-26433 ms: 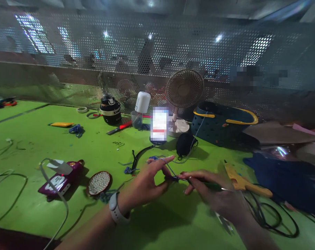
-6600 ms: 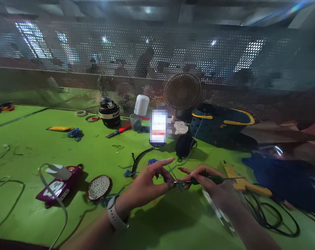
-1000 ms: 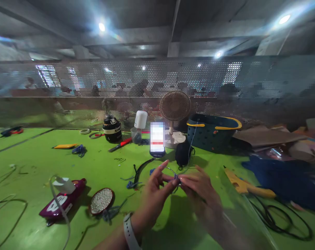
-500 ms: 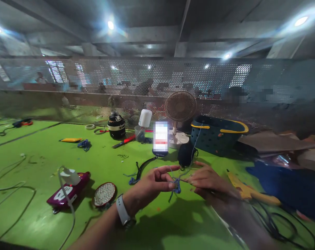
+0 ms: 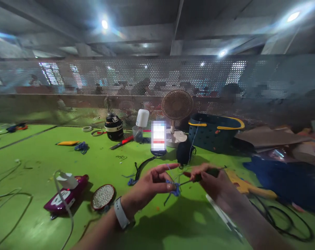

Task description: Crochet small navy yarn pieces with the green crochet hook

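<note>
My left hand pinches a small blue crochet piece between thumb and fingers, with the forefinger stretched out and a thin blue yarn running over it. My right hand is closed around a green-handled crochet hook, whose tip points into the blue piece. Both hands hover above the green table. The yarn leads back toward a dark yarn ball just beyond the hands.
A phone stands upright behind the hands, beside a small fan and a blue basket. A yellow glue gun and black cable lie right. A magenta device and a round studded disc lie left.
The view has tilted up since several seconds ago. Within the last second my right hand shifted right and the hook handle came back into view; the left hand keeps its pinch on the blue piece.
</note>
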Tool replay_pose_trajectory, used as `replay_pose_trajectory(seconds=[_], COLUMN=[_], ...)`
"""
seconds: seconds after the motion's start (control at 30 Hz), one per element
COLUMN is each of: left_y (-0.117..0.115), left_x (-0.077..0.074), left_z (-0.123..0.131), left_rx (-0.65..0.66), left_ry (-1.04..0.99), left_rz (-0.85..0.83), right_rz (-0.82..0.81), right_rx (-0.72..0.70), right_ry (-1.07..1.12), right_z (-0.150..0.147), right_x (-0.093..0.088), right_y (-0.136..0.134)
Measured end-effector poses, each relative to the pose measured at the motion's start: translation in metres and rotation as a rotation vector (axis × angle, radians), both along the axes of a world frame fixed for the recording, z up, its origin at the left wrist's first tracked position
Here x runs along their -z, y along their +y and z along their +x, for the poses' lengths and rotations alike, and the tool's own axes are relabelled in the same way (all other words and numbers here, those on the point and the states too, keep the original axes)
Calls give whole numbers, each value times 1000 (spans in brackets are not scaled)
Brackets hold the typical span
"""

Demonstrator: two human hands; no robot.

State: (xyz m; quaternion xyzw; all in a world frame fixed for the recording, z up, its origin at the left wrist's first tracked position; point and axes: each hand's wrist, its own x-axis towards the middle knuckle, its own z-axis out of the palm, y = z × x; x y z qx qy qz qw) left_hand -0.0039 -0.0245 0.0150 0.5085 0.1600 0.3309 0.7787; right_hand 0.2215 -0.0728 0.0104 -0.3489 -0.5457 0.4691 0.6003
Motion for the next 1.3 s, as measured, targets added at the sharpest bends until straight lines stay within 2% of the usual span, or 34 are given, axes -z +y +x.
replay_pose_trajectory(seconds=[0.07, 0.1, 0.17, 0.27, 0.33, 0.43, 0.5, 0.57, 0.67, 0.73, 0.83, 1.1, 1.3], left_y=[-6, -9, -15, -20, -23, -25, -27, -28, -29, -30, -29, -27, -27], left_x=[-2, -2, -1, 1, 4, 8, 13, 17, 20, 19, 15, 10, 7], left_z=[3, 6, 11, 17, 19, 21, 23, 25, 27, 27, 25, 19, 19], left_rx=[-95, -174, -346, -530, -599, -617, -577, -537, -462, -418, -408, -449, -420], left_ry=[75, 114, 195, 298, 326, 338, 324, 266, 160, 118, 103, 192, 183], left_rz=[85, 144, 281, 445, 500, 526, 518, 474, 339, 261, 238, 315, 323], right_rz=[-177, -188, -116, 181, 439, 774, 851, 811, 659, 546, 455, 465, 472], right_rx=[-48, 4, 137, 359, 444, 505, 523, 518, 482, 454, 432, 465, 467], right_ry=[118, 173, 134, -203, -446, -722, -817, -814, -675, -569, -466, -403, -470], right_z=[-10, -16, -28, -38, -39, -35, -33, -32, -33, -35, -35, -36, -35], right_x=[9, 13, 16, 14, 13, 16, 18, 19, 17, 13, 8, 4, -5], right_y=[1, 0, -2, -8, -10, -9, -7, -7, -9, -12, -15, -14, -17])
